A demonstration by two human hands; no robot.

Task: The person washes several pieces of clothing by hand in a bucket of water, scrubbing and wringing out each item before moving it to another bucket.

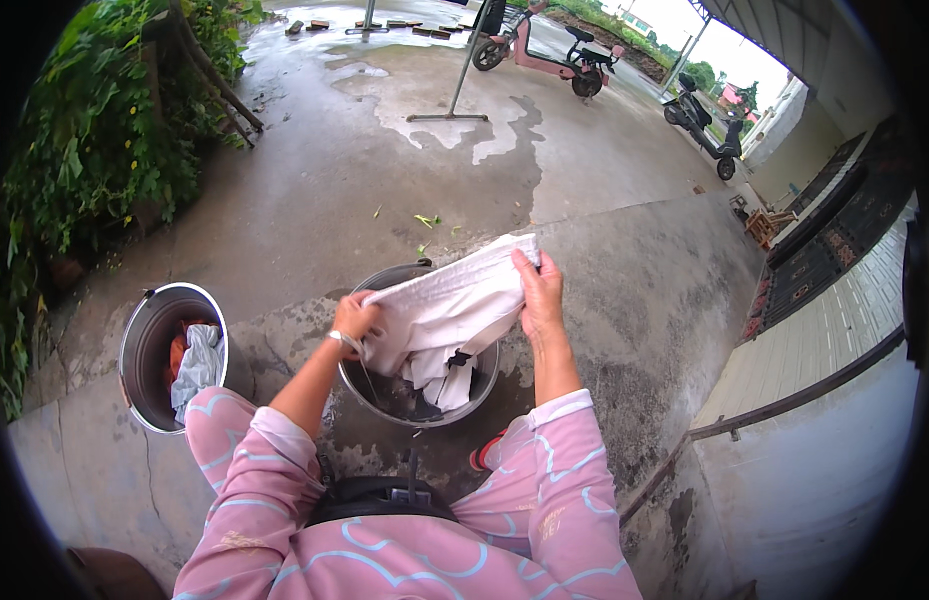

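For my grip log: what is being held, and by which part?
The left hand and right hand hold a white cloth by opposite ends of its upper edge.

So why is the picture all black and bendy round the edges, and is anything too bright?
Head view: the fisheye lens leaves a dark rim and makes the roof look curved; same head view: the sky is washed out nearly white, the wet ground shines, but folds show in the pale cloth.

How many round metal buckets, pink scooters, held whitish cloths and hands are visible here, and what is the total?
Round grey metal buckets: 2
Pink two-wheeled scooter: 1
Held whitish cloth: 1
Bare hands: 2
Total: 6
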